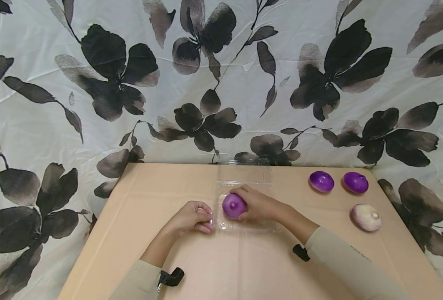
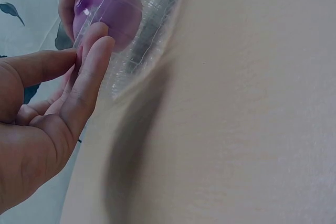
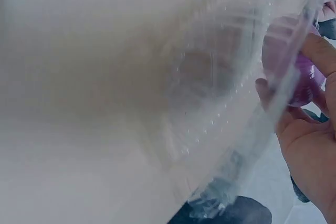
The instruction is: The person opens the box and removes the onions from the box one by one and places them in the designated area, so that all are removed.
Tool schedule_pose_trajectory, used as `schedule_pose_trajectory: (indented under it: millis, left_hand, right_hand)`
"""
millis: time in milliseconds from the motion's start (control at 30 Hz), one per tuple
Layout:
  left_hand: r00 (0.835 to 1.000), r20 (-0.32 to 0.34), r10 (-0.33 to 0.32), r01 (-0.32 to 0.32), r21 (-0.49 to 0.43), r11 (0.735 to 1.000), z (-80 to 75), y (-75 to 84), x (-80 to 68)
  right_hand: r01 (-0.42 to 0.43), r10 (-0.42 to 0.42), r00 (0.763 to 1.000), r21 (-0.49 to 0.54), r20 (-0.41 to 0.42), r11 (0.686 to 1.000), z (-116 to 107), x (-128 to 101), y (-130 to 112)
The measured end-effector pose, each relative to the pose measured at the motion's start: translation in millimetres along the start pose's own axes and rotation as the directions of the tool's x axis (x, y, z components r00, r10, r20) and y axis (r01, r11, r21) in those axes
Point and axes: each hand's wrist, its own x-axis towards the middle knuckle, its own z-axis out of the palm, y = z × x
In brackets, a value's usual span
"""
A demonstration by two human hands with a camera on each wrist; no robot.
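Observation:
My right hand (image 1: 256, 203) grips a round, glossy purple onion (image 1: 234, 206) with a small nub, inside a clear plastic clamshell box (image 1: 259, 225). In the right wrist view, the box wall partly covers the onion (image 3: 286, 56) and some fingers. My left hand (image 1: 193, 216) pinches the left edge of the box between thumb and fingers, as the left wrist view also shows at the hand (image 2: 58, 93). The lid (image 1: 244, 173) stands open toward the back. In the left wrist view, the purple onion (image 2: 118, 22) appears just beyond the left fingertips.
Two glossy purple onions (image 1: 321, 181) (image 1: 355, 182) lie at the back right of the tan table (image 1: 138, 250). Nearer, a whitish onion with purple tinges (image 1: 366, 217) lies on its side. A floral cloth (image 1: 259, 91) hangs behind the table's back edge.

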Motion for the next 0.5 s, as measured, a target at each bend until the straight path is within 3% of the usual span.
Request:
schedule_pose_trajectory:
  millis: [233,500]
  left_hand:
    - [1.000,0.002,0.005,-0.005,-0.001,1.000,-0.4,1.0,0.4]
    - [1.000,0.005,0.008,-0.008,0.009,1.000,-0.1,1.2,-0.4]
  right_hand:
    - [0.019,-0.019,1.000,-0.023,-0.014,1.000,-15,-5,2]
    - [0.004,0.000,0.994,0.036,-0.111,0.999,-31,-23,10]
